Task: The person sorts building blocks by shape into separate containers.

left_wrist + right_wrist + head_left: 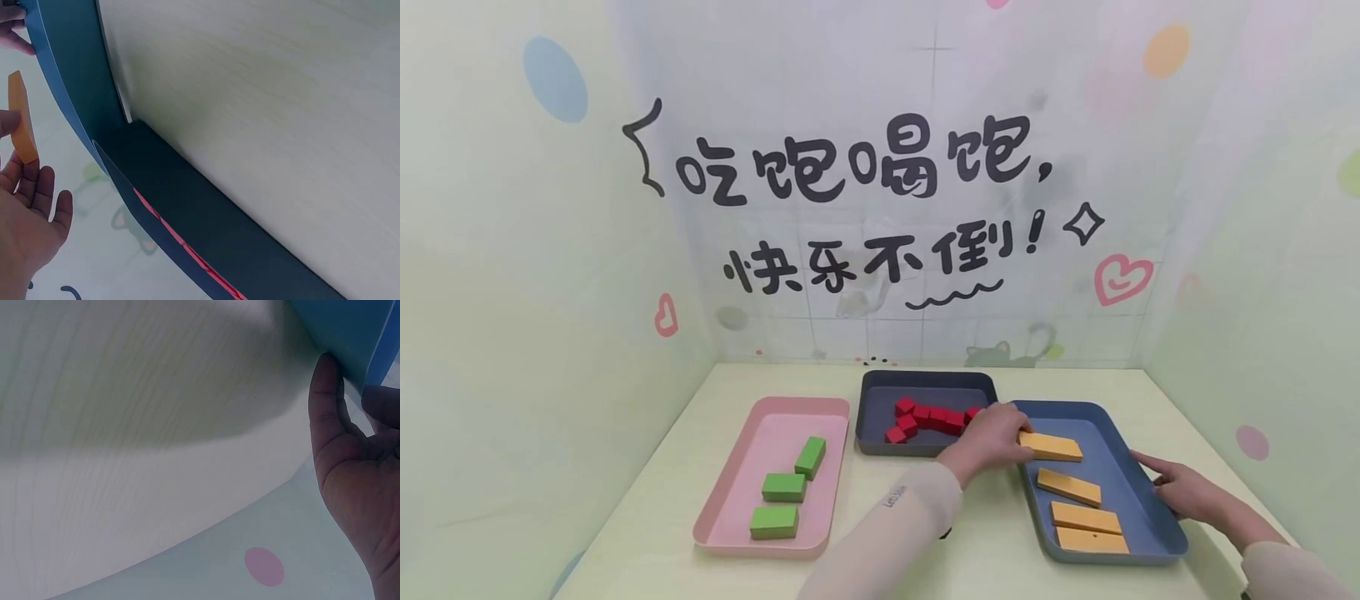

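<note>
My left hand (992,437) reaches across to the back left of the blue tray (1120,467). It pinches one end of a yellow block (1052,446), and in the left wrist view that flat block (22,119) stands between thumb and fingers. Three more yellow blocks (1085,517) lie in the front half of the same tray. On the tray's right side, my right hand (1198,500) grips the rim; in the right wrist view, a finger (327,394) lies against the outer wall.
At the left is a pink tray (730,500) with three green blocks (784,486). A dark grey tray (876,383) at the back contains several red cubes (936,418); my left wrist passes in front of its right corner. Printed walls enclose the pale tabletop (955,558) on three sides.
</note>
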`<state>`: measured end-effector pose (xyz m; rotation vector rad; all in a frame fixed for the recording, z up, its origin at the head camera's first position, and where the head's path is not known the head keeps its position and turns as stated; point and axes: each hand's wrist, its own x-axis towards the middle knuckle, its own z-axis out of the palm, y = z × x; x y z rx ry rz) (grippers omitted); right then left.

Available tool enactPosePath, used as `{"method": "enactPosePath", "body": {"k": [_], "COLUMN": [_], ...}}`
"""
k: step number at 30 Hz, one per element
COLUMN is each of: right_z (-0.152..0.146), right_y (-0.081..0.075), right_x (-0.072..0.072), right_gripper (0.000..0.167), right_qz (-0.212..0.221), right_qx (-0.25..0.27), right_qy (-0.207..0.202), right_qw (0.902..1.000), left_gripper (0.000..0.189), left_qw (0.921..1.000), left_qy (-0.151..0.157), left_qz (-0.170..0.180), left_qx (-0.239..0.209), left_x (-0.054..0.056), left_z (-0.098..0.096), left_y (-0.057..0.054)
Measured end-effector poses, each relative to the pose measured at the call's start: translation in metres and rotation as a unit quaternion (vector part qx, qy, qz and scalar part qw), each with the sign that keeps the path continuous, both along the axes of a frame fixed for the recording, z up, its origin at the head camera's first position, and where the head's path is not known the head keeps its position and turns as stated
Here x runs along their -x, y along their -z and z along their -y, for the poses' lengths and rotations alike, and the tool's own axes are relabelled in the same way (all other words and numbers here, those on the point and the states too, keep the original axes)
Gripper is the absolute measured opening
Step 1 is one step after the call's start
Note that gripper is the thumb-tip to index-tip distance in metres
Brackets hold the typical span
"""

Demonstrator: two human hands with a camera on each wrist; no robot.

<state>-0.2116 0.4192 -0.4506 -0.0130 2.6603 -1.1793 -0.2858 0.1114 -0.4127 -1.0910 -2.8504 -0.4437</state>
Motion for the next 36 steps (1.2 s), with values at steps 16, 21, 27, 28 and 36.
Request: {"method": "enactPosePath", "body": {"k": [16, 21, 27, 28, 36], "right_z": [-0.002, 0.0, 0.003, 0.003, 0.003], "right_y": [-0.004, -0.003, -0.003, -0.003, -0.004], "right_x": [-0.001, 0.0, -0.001, -0.001, 0.0], "right_gripper": [0.064, 0.064, 0.062, 0.062, 0.063], "right_qz": [-0.001, 0.001, 0.004, 0.004, 0.001], "right_qx": [-0.006, -0.005, -0.016, -0.017, -0.024], "right_qy": [-0.001, -0.001, -0.001, 0.0, -0.002], "right_qw": [1.0, 1.0, 0.9999, 0.9998, 0.9997], "left_gripper": [0.025, 0.009, 0.005, 0.004, 0.032], "left_qw": [0.9914, 0.9851, 0.9829, 0.983, 0.9877], "left_qy": [-0.06, -0.071, -0.064, -0.062, -0.056], "left_qz": [-0.033, -0.053, -0.053, -0.05, -0.042], "left_qx": [0.112, 0.148, 0.165, 0.165, 0.14], "left_x": [-0.009, -0.011, -0.013, -0.014, -0.014], "left_z": [-0.048, -0.059, -0.067, -0.068, -0.061], "left_y": [0.017, 0.023, 0.03, 0.03, 0.028]}}
